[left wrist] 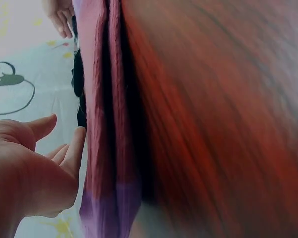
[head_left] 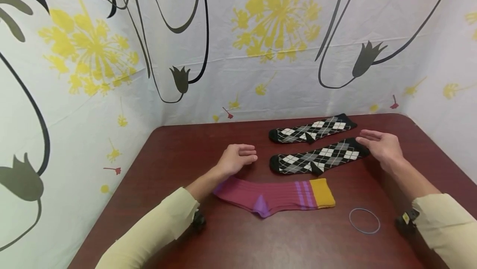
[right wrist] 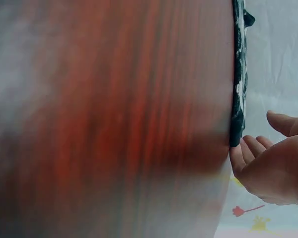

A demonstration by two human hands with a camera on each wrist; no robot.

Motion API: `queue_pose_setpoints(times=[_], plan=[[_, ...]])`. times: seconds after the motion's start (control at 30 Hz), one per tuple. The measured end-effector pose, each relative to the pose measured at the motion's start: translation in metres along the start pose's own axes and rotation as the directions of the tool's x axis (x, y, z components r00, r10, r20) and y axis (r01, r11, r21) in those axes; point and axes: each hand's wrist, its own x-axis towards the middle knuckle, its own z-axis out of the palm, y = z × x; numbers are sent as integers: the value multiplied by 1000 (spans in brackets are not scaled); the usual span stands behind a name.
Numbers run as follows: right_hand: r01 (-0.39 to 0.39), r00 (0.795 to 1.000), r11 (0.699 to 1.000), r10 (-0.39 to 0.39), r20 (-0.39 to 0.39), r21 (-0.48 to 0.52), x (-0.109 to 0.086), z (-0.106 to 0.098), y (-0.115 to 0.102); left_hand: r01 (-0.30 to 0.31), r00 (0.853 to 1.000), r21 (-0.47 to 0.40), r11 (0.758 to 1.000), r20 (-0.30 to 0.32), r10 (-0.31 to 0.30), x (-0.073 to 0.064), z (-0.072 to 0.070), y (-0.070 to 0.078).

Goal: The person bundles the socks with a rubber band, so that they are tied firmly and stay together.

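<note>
Two black, grey and white argyle socks lie one behind the other at the back right of the table: a far sock and a nearer sock. In front of them a maroon sock with purple toe, heel and stripes and a yellow cuff lies flat. My left hand is over the table just beyond the maroon sock's toe, fingers loosely extended and holding nothing. At the cuff end of the nearer argyle sock is my right hand, fingertips right at its edge and thumb apart in the right wrist view.
A thin pale-blue elastic band lies on the dark red table at the front right. Behind and beside the table hangs a white cloth printed with flowers. Dark wrist cameras sit under both sleeves.
</note>
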Motion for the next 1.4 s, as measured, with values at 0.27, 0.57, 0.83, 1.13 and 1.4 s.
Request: queue_pose_setpoints(times=[0.27,0.57,0.83,1.13,1.4], plan=[[8,1000,1000,-7,3,-24,7,4,1,32,999,-66,997,40,-29,6,22,0],[-1,999,998,3,34,-61,12,7,-2,26,999,-61,998,45,-23,10,35,0],[-2,1000,996,1,-6,-94,12,8,-2,19,999,-3,1000,29,-19,11,43,2],[-28,999,996,24,-46,-89,13,10,-3,17,1000,32,999,-2,-17,12,50,3],[7,998,998,-10,-55,-61,11,9,-3,16,1000,37,999,-18,-15,12,51,3]])
